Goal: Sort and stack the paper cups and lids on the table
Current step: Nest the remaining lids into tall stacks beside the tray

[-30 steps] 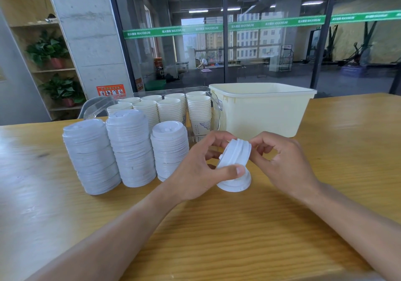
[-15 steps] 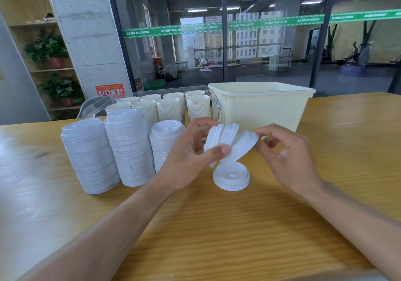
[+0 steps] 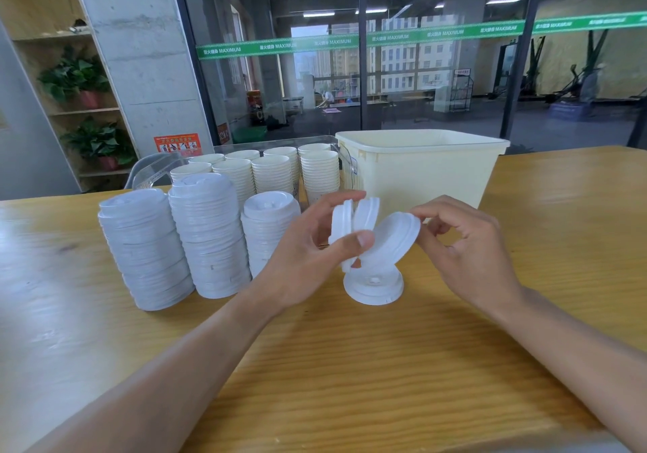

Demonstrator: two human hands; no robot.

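The fanned lids [image 3: 353, 223] sit pinched upright in the left hand [image 3: 308, 260], thumb curled across their lower edge; the right hand [image 3: 465, 242] pinches the outermost lid [image 3: 395, 239], peeling it away. Best to separate one at a time, then seat it squarely on the lone lid [image 3: 373, 286] lying on the bench [image 3: 350, 365] just below the grip.

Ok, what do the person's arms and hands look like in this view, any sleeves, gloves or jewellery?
Both forearms are bare as far as the frame shows, with no sleeves in view. The left hand and right hand wear no gloves, and no rings, watch or wristband show. The fingernails look short and plain.
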